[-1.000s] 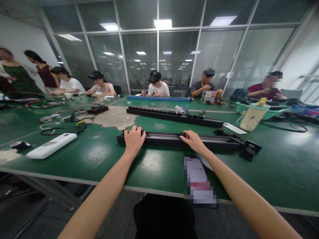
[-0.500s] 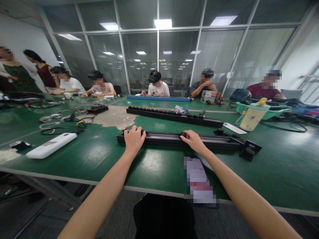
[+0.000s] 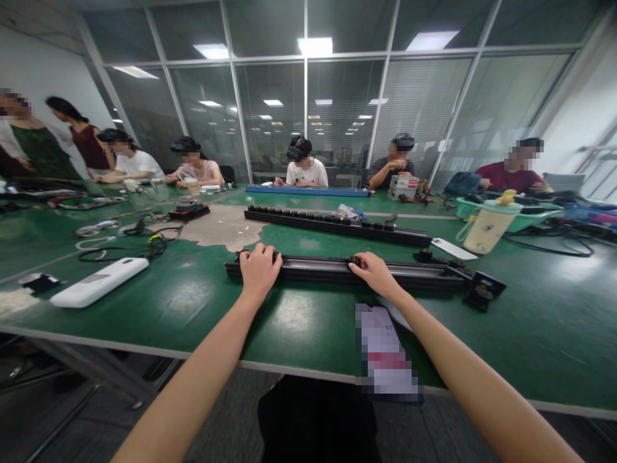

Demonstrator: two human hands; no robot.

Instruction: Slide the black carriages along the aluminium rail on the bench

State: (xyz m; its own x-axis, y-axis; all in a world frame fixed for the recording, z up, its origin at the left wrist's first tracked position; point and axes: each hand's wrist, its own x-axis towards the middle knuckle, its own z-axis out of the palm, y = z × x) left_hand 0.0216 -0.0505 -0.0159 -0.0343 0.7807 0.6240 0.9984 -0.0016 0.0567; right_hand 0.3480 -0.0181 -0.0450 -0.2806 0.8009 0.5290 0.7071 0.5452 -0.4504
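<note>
Nothing about the hands or rail has moved since the earlier frames; only a seated person opposite has shifted their arms. Left hand (image 3: pixel 259 270) lies curled over the left end of the long black rail (image 3: pixel 313 269), fingers closed on it. Right hand (image 3: pixel 376 272) pinches a small black part (image 3: pixel 355 261) on the rail's middle. Rail lies crosswise on the green table (image 3: pixel 193 302), just beyond a blurred phone (image 3: pixel 385 350).

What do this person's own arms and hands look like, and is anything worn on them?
Both arms are bare along all that shows: no sleeves, gloves, watch or bands in view. The left hand and the right hand are bare too, with no rings that I can make out on the fingers. No cables or markings.
</note>
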